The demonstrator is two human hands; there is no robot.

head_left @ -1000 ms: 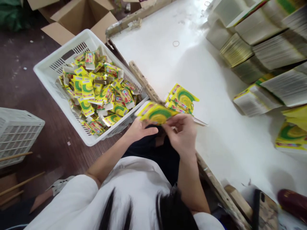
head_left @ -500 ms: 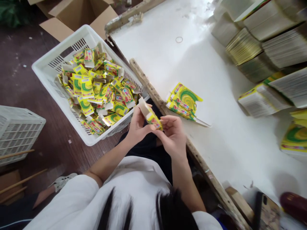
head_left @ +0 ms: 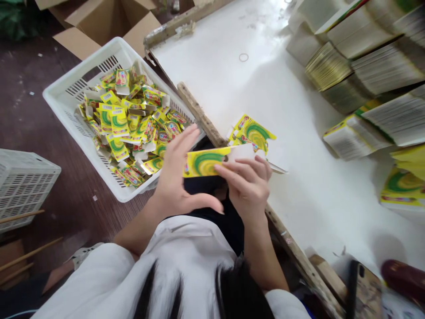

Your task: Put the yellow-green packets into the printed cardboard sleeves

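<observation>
My right hand (head_left: 249,188) grips a yellow-and-green small carton (head_left: 205,162) near its white end flap, over the table's edge. The carton looks flattened, with its printed swirl facing up. Spread wide at the carton's other end is my left hand (head_left: 175,181), thumb apart from the fingers and holding nothing. A few matching flat cartons (head_left: 254,133) lie on the white table just beyond my right hand. Left of my hands, a white plastic basket (head_left: 79,146) holds many folded small cartons (head_left: 119,122).
Stacks of flat cartons (head_left: 357,124) stand along the table's right side. A phone (head_left: 365,292) and a dark red object (head_left: 403,281) lie at the lower right. An open cardboard box (head_left: 96,26) and another white crate (head_left: 26,186) are on the floor.
The folded small carton that was between both hands is gone from them. My right hand now holds a flat one, and my left hand has opened and moved slightly left.
</observation>
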